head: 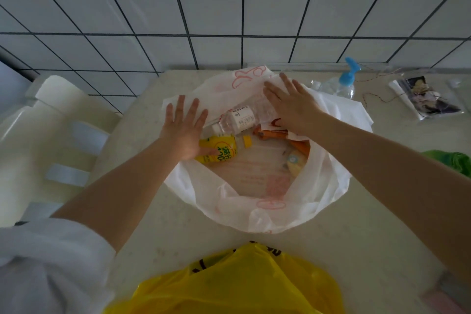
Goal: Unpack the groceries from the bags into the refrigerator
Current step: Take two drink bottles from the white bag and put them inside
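Spreading across the far side of a white plastic bag (257,201), both hands lie flat with straight, splayed fingers and grasp nothing. The left hand (184,127) rests palm down on the bag's left rear edge, its thumb over a yellow drink bottle (220,151) that lies on its side inside the bag with its yellow cap toward the right. The right hand (293,104) is laid on the bag's rear flap, just above a clear water bottle (239,120) that also lies on its side, its white label turned up. The two bottles are just beside each other at the back of the bag. To their right, still inside the bag, sit orange packets (275,134) and a small pale yellow item (295,163) against the right wall; what it is cannot be told. The bag's mouth is wide, and red printing shows on its film.

The bag sits on a pale worktop (142,224) that meets a white tiled wall (229,7) with dark grout. Near the bottom edge of the view a yellow plastic bag (237,283) lies on the same worktop, apart from the white one. Behind the right hand stands a clear pump bottle (344,81) with a blue top, and further right lies a clear sleeve of printed cards (425,99). A green thing (453,160) shows at the right edge. A white plastic chair (51,122) stands left of the worktop. A white sleeve (51,257) is rolled up on the left arm.
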